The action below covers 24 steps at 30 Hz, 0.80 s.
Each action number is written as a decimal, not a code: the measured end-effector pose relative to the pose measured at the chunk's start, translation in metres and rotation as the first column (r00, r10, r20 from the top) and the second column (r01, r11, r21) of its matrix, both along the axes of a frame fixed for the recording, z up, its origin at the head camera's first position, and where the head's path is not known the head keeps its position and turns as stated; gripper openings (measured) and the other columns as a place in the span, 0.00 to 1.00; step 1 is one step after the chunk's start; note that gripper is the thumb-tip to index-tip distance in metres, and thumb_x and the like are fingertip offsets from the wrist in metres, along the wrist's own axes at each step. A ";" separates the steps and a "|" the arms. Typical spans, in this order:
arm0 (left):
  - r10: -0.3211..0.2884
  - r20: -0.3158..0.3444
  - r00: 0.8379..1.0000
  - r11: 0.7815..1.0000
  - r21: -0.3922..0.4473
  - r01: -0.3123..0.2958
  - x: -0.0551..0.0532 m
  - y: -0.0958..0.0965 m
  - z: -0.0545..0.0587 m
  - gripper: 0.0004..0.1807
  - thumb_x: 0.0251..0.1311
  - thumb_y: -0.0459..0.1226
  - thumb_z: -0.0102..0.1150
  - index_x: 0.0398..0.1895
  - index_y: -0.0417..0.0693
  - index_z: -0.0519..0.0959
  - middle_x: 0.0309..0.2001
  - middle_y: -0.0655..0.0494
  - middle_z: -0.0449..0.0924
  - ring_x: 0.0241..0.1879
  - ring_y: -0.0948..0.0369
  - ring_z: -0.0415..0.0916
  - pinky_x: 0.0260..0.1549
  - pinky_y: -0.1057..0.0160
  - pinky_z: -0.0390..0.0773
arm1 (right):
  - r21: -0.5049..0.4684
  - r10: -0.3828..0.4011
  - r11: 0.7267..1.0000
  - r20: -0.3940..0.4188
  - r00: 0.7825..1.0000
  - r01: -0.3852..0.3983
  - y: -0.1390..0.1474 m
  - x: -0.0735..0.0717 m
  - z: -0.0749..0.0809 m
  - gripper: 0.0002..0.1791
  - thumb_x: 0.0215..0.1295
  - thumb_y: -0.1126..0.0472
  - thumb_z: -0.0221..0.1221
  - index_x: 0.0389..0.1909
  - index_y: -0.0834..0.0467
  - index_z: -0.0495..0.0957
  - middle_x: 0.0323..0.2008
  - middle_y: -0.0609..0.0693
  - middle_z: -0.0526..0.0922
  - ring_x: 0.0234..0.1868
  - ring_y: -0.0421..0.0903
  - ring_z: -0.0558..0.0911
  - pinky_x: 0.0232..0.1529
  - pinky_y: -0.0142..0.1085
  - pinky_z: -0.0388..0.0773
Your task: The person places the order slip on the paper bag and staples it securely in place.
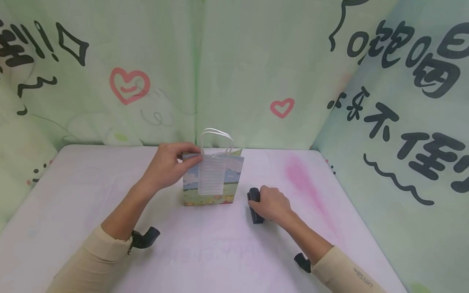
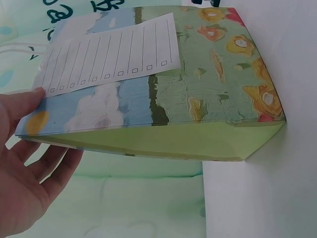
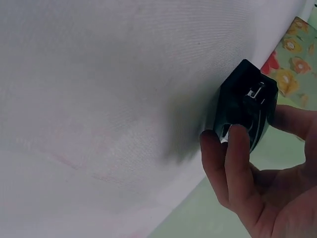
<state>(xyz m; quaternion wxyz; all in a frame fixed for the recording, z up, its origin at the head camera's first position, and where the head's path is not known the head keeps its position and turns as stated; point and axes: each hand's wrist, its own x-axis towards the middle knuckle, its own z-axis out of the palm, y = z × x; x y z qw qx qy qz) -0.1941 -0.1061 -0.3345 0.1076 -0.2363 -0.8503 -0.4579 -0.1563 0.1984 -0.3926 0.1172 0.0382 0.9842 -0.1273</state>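
A paper gift bag [image 1: 190, 179] printed with sky, grass and flowers stands on the table with its two white handles up. Against its front lies a white checklist sheet [image 1: 211, 177] with ruled lines and small boxes. My left hand [image 1: 170, 165] pinches the bag's upper left edge, thumb at the sheet's top corner and fingers behind the panel, as the left wrist view shows. To the right of the bag, my right hand [image 1: 272, 202] grips a black stapler [image 1: 255, 205] between thumb and fingers. The stapler's metal end shows in the right wrist view.
The white table [image 1: 205, 252] carries a pink stain [image 1: 302, 175] toward the right. Green printed curtains [image 1: 234, 73] with hearts and dark lettering hang behind the table and along its sides. A dark wrist camera [image 1: 145, 237] sticks out from the left sleeve.
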 end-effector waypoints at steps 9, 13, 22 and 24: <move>0.007 -0.001 1.000 1.000 -0.004 -0.007 0.000 -0.001 0.001 0.08 0.67 0.36 0.68 0.47 0.46 0.88 0.45 0.51 0.90 0.41 0.55 0.85 0.39 0.56 0.82 | -0.122 -0.012 0.992 -0.003 1.000 0.011 0.005 -0.004 -0.002 0.22 0.69 0.53 0.60 0.53 0.66 0.73 0.38 0.58 0.83 0.30 0.49 0.80 0.26 0.37 0.76; 0.014 0.001 1.000 1.000 -0.010 -0.014 0.001 -0.003 0.001 0.09 0.68 0.36 0.68 0.47 0.45 0.88 0.45 0.51 0.90 0.41 0.55 0.85 0.39 0.56 0.82 | -0.216 -0.012 0.976 -0.041 0.999 0.003 0.008 -0.007 -0.001 0.22 0.70 0.53 0.57 0.56 0.65 0.71 0.43 0.61 0.83 0.34 0.50 0.81 0.30 0.38 0.78; 0.004 0.016 1.000 1.000 -0.006 -0.003 0.000 -0.002 0.001 0.08 0.68 0.37 0.68 0.47 0.46 0.88 0.45 0.51 0.90 0.39 0.55 0.84 0.36 0.58 0.81 | -0.434 -0.057 0.901 -0.096 0.994 0.010 0.015 -0.010 0.004 0.19 0.75 0.50 0.55 0.53 0.61 0.67 0.48 0.63 0.83 0.41 0.53 0.83 0.35 0.40 0.83; 0.003 0.014 1.000 1.000 -0.007 -0.003 0.000 -0.002 0.001 0.08 0.67 0.36 0.68 0.47 0.46 0.88 0.44 0.51 0.90 0.39 0.55 0.85 0.36 0.57 0.81 | -0.472 -0.055 0.882 -0.106 0.993 -0.001 0.015 -0.010 0.005 0.20 0.76 0.50 0.54 0.55 0.61 0.66 0.56 0.66 0.82 0.49 0.57 0.84 0.44 0.44 0.85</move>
